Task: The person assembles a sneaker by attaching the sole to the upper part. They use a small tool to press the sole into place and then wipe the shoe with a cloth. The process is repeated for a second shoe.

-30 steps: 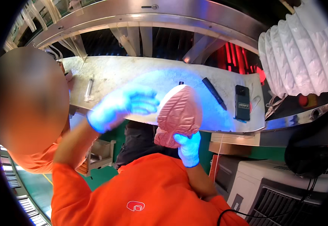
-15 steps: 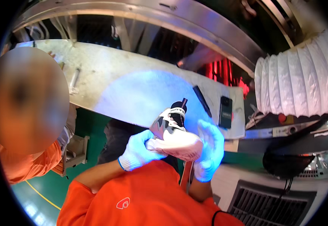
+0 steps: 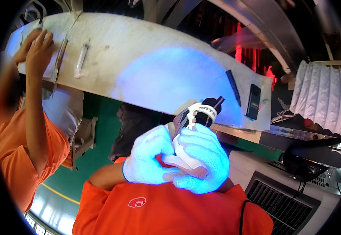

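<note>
A white, grey and black sneaker [image 3: 183, 120] with a pale sole is held close to my chest, its black collar and pull tab pointing away from me. My left hand [image 3: 150, 154], in a white knit glove lit blue, has its fingers curled against the left side of the sole. Wrapped over the toe and the front upper is my right hand [image 3: 205, 156], gloved the same way, hiding much of the shoe's front.
A pale worktable [image 3: 100, 51] with a blue-lit patch spans ahead; a black stick-like tool [image 3: 233, 87], a phone [image 3: 253, 102] and a syringe-like tube [image 3: 82, 58] lie on it. At left sits a co-worker in orange [image 3: 41, 141]. A white ribbed duct [image 3: 323, 98] hangs right.
My right hand has come from the shoe's right side to wrap over its toe. The shoe is tilted differently, and my view has shifted, showing more of the co-worker's hands.
</note>
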`<act>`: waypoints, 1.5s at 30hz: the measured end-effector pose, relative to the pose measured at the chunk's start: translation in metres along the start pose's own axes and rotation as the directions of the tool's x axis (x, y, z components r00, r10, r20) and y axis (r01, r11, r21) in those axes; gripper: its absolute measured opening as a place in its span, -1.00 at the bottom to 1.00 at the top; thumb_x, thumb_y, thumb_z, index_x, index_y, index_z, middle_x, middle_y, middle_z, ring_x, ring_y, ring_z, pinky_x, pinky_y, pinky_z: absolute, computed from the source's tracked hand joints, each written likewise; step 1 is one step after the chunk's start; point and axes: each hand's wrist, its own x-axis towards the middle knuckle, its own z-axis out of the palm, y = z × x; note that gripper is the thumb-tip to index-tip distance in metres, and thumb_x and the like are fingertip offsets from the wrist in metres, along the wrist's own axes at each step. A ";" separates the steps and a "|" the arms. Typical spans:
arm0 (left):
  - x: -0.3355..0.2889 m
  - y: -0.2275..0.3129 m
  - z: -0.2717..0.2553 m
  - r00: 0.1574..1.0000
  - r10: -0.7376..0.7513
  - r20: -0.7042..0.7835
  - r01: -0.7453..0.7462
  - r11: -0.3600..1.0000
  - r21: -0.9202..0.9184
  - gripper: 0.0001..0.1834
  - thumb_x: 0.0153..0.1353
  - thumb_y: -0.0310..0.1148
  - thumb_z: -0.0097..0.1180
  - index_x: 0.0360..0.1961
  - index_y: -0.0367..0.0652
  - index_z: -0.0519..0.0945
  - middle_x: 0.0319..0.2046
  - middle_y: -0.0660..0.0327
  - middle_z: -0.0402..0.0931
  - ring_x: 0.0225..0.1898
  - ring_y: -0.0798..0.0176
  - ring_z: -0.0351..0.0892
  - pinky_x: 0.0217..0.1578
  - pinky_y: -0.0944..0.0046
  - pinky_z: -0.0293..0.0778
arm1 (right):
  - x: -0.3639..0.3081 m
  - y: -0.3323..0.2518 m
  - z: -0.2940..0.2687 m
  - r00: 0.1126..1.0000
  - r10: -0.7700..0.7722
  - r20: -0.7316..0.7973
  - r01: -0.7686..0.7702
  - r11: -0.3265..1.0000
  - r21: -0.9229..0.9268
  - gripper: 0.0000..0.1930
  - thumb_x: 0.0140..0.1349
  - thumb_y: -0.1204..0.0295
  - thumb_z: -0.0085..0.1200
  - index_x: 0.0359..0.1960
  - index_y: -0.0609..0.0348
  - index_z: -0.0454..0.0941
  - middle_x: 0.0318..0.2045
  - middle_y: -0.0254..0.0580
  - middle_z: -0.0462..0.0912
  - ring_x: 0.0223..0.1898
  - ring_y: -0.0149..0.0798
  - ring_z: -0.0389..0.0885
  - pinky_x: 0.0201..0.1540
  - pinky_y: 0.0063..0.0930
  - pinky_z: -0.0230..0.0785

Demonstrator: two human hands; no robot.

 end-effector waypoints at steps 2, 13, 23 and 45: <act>0.003 0.013 -0.009 1.000 -0.014 0.004 0.014 1.000 -0.018 -0.49 -0.18 -0.31 0.80 -0.33 -0.07 0.62 -0.35 0.14 0.54 -0.33 0.05 0.61 -0.30 0.10 0.52 | -0.005 -0.003 0.006 1.000 0.003 -0.004 -0.003 1.000 -0.028 -0.32 0.26 -0.09 0.57 0.06 0.36 0.77 -0.04 0.17 0.86 0.01 0.19 0.89 0.27 0.14 0.65; -0.001 0.008 -0.012 0.893 0.317 0.320 -0.349 0.936 0.048 -0.54 0.12 -0.30 0.56 0.07 0.04 0.72 -0.06 0.13 0.63 -0.16 -0.04 0.65 -0.18 -0.06 0.53 | -0.027 0.012 0.011 0.983 0.025 -0.182 -0.019 0.999 0.037 -0.21 0.20 -0.18 0.58 0.07 0.41 0.74 0.01 0.25 0.83 0.09 0.21 0.86 0.38 0.23 0.54; 0.045 0.005 0.003 0.818 0.254 0.517 -0.293 0.956 -0.007 -0.57 0.11 -0.15 0.61 -0.02 0.09 0.74 -0.15 0.19 0.61 -0.19 0.01 0.70 -0.21 0.00 0.59 | -0.038 0.013 -0.033 0.996 0.057 0.066 -0.067 0.986 0.154 -0.20 0.05 0.15 0.76 0.24 0.34 0.64 0.15 0.36 0.79 0.27 0.32 0.78 0.52 0.40 0.34; 0.063 0.020 0.063 0.841 0.159 0.518 -0.262 0.956 0.133 -0.52 -0.15 -0.08 0.83 -0.36 0.07 0.69 -0.38 0.31 0.59 -0.38 0.09 0.68 -0.38 0.14 0.48 | -0.110 0.030 -0.046 0.977 0.084 -0.196 -0.014 0.942 0.334 -0.28 0.06 0.33 0.74 0.24 0.27 0.64 0.15 0.34 0.79 0.22 0.37 0.78 0.48 0.42 0.34</act>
